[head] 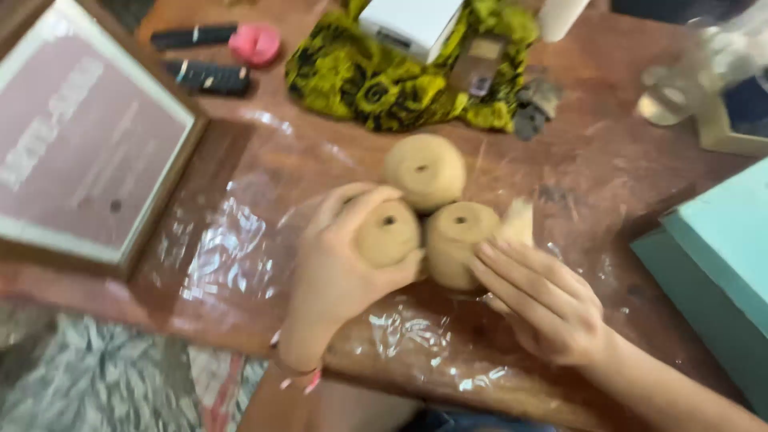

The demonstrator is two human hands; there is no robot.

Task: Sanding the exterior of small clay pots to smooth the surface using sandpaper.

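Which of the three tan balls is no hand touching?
The far ball, behind the other two. The left hand grips the left ball; the right hand touches the right ball.

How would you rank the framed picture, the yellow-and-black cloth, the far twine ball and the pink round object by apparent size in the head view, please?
1. framed picture, though nearer the camera
2. yellow-and-black cloth
3. far twine ball
4. pink round object

A home craft corner: cluttered wooden table (608, 172), framed picture (80, 144), patterned cloth (384, 88).
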